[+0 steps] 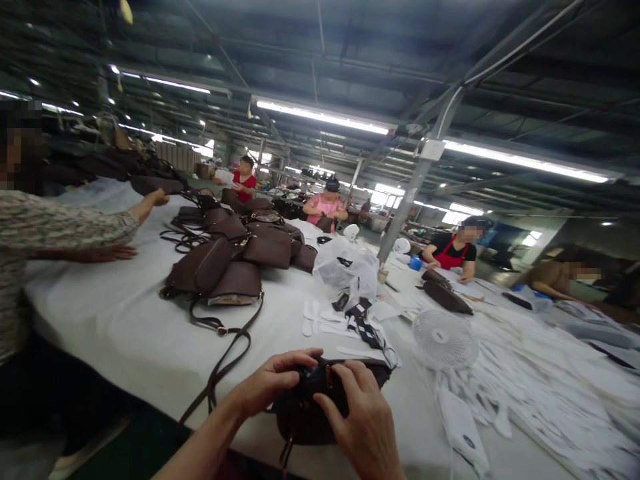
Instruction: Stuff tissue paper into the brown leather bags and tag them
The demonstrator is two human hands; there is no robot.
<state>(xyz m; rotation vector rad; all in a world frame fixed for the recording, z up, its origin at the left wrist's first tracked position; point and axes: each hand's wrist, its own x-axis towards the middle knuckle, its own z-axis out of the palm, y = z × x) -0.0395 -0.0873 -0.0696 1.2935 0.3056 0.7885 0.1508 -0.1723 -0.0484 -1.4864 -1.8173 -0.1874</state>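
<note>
In front of me at the table's near edge is a dark brown handbag (305,423), with a small gold-coloured zip pull showing near its top. My left hand (273,383) grips the bag's upper edge from the left, thumb and fingers around the dark material. From the right, my right hand (363,413) holds the top beside the zip pull, its fingers bent over the edge. The part of the bag under my fingers is hidden. Just beyond it lie black tags (363,323) and white cut strips (313,317).
A pile of brown bags (270,247) with a trailing strap (220,363) covers the table's left middle. A white fan (445,340) stands right, near many white pieces (540,400). A co-worker's arm (145,207) reaches in at left; other people work farther back. A post (405,207) rises beyond.
</note>
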